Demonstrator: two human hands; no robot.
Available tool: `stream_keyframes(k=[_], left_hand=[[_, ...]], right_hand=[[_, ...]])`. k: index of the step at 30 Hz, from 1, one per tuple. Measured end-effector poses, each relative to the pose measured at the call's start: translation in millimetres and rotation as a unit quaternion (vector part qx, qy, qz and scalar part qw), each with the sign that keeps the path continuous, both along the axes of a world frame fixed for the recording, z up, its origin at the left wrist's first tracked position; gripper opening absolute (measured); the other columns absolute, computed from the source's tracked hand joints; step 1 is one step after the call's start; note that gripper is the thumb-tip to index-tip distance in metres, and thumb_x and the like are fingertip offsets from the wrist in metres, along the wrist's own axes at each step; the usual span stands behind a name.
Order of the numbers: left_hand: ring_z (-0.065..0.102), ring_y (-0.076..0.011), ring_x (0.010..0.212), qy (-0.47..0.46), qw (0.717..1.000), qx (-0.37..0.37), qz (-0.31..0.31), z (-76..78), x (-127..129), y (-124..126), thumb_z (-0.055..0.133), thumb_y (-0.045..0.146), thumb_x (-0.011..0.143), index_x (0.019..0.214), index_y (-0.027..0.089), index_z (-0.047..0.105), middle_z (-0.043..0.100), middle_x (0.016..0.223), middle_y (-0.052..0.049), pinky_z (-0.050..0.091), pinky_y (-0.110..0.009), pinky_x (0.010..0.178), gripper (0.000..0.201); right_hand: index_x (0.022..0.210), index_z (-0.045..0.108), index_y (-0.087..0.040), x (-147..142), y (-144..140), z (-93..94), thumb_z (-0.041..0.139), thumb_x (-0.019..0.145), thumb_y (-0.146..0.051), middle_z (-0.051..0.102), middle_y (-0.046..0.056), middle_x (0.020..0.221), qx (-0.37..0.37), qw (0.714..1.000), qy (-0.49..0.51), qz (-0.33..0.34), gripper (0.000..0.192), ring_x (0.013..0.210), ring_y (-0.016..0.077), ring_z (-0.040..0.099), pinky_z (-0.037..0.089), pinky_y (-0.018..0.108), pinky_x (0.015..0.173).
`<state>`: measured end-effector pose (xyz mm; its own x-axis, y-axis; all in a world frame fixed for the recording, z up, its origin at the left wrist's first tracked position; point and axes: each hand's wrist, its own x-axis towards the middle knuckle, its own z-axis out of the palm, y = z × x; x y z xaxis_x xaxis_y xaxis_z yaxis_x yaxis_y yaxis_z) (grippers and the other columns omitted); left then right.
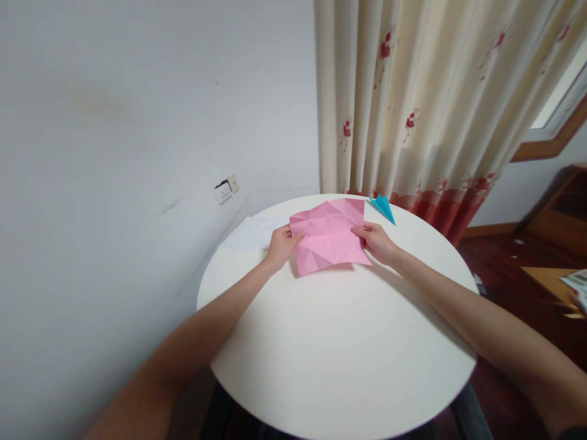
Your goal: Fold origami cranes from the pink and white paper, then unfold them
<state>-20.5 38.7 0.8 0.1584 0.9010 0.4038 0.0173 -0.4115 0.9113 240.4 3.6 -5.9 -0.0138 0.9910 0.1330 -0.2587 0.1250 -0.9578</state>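
Observation:
A creased pink paper sheet (328, 233) lies spread near the far side of the round white table (339, 342). My left hand (280, 245) pinches the sheet's left edge between thumb and fingers. My right hand (376, 241) grips its right edge the same way. The near edge of the sheet is lifted slightly off the tabletop.
A folded blue paper piece (383, 208) lies at the table's far edge, just right of the pink sheet. A white sheet (253, 232) rests at the far left. Behind stand a white wall with a socket (226, 189) and a flowered curtain (426, 104). Dark wooden floor lies to the right.

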Motion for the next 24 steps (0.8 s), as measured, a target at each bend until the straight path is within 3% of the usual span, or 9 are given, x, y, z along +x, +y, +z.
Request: stream_keyframes(k=[4,7,10,12,14,17,20,24], left_hand=[[0.061,-0.0273,0.105,0.018,0.996,0.020,-0.091,7.7,-6,-4,0.076,0.032,0.067,0.090,0.013,0.074,0.069,0.110,-0.013,0.046,-0.038,0.090,0.030],[0.059,-0.0312,0.111,0.006,0.981,-0.035,-0.191,12.1,-15,-4,0.072,0.021,0.065,0.082,0.014,0.075,0.064,0.119,-0.016,0.043,-0.043,0.095,0.018],[0.060,-0.0311,0.112,-0.030,0.958,-0.132,-0.252,15.7,-20,-2,0.067,0.019,0.068,0.109,0.018,0.070,0.061,0.126,-0.015,0.041,-0.047,0.098,0.041],[0.058,-0.0293,0.115,-0.020,0.949,-0.172,-0.264,19.0,-20,-3,0.064,0.029,0.076,0.125,0.020,0.060,0.059,0.129,-0.015,0.039,-0.047,0.101,0.050],[0.059,-0.0275,0.114,0.032,0.947,-0.187,-0.260,23.7,-15,-8,0.060,0.044,0.083,0.128,0.019,0.057,0.062,0.125,-0.016,0.039,-0.043,0.100,0.052],[0.062,-0.0263,0.105,0.126,0.929,-0.173,-0.301,31.7,-7,-22,0.061,0.057,0.079,0.122,0.015,0.062,0.066,0.116,-0.017,0.043,-0.037,0.093,0.059],[0.064,-0.0212,0.085,0.210,0.903,-0.153,-0.342,35.9,-1,-34,0.072,0.051,0.071,0.100,0.012,0.071,0.071,0.094,-0.011,0.045,-0.028,0.073,0.049],[0.048,-0.0105,0.054,0.258,0.913,-0.132,-0.287,32.2,1,-39,0.073,0.053,0.068,0.069,0.010,0.068,0.058,0.060,-0.001,0.032,-0.022,0.049,0.043]], right_hand=[[0.084,0.070,-0.018,11,0,9.5,0.071,0.064,-0.024,0.069,0.005,0.077,0.012,1.000,0.009,0.008,0.021,0.068,0.0164,0.061,0.048,0.026,0.060],[0.076,0.071,-0.018,18,-5,17.0,0.070,0.061,-0.020,0.068,0.005,0.076,0.029,0.999,-0.015,0.022,0.016,0.066,0.0160,0.059,0.046,0.026,0.057],[0.069,0.071,-0.017,22,-9,20.9,0.070,0.062,-0.020,0.067,0.006,0.082,0.071,0.994,-0.044,0.072,0.008,0.069,0.0159,0.058,0.043,0.025,0.057],[0.067,0.072,-0.016,20,-12,21.8,0.069,0.066,-0.022,0.066,0.006,0.087,0.102,0.986,-0.072,0.110,0.007,0.070,0.0152,0.058,0.041,0.025,0.056],[0.069,0.073,-0.017,14,-16,22.3,0.067,0.071,-0.024,0.064,0.007,0.090,0.131,0.975,-0.105,0.145,0.009,0.072,0.0150,0.057,0.041,0.025,0.058],[0.076,0.075,-0.018,1,-22,23.0,0.063,0.076,-0.023,0.064,0.008,0.093,0.166,0.957,-0.149,0.188,0.014,0.079,0.0169,0.058,0.042,0.027,0.064],[0.080,0.076,-0.018,-7,-26,24.2,0.058,0.076,-0.020,0.064,0.008,0.096,0.178,0.945,-0.177,0.211,0.019,0.083,0.0184,0.058,0.043,0.029,0.069],[0.076,0.075,-0.016,-5,-25,27.8,0.052,0.071,-0.017,0.066,0.009,0.096,0.145,0.956,-0.152,0.206,0.024,0.083,0.0201,0.059,0.045,0.031,0.074]])
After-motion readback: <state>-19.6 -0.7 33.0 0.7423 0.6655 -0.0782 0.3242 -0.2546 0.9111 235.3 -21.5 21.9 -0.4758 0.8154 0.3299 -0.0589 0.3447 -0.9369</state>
